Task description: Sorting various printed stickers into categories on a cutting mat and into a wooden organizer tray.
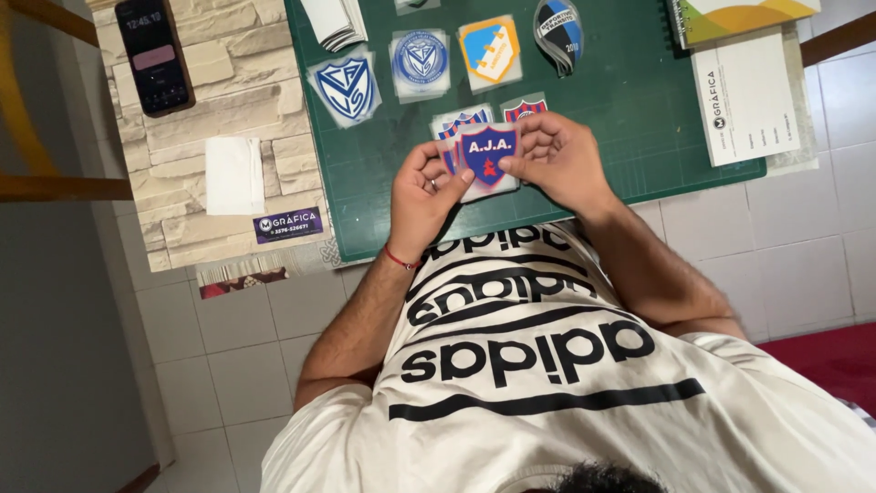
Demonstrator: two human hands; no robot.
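Observation:
Both my hands hold a small stack of shield-shaped stickers (486,153), blue with a red border, just above the green cutting mat (630,119). My left hand (422,196) grips the stack's left edge with the thumb across the front. My right hand (557,157) pinches the right edge of the top sticker. Two more red and blue shield stickers (524,108) lie on the mat right behind the stack.
Farther up the mat lie a blue and white shield sticker (347,89), a round blue one (421,59), an orange one (491,50) and a black and blue one (558,32). A phone (152,55) and white paper (234,175) rest at left; a notebook (744,16) and card (745,102) at right.

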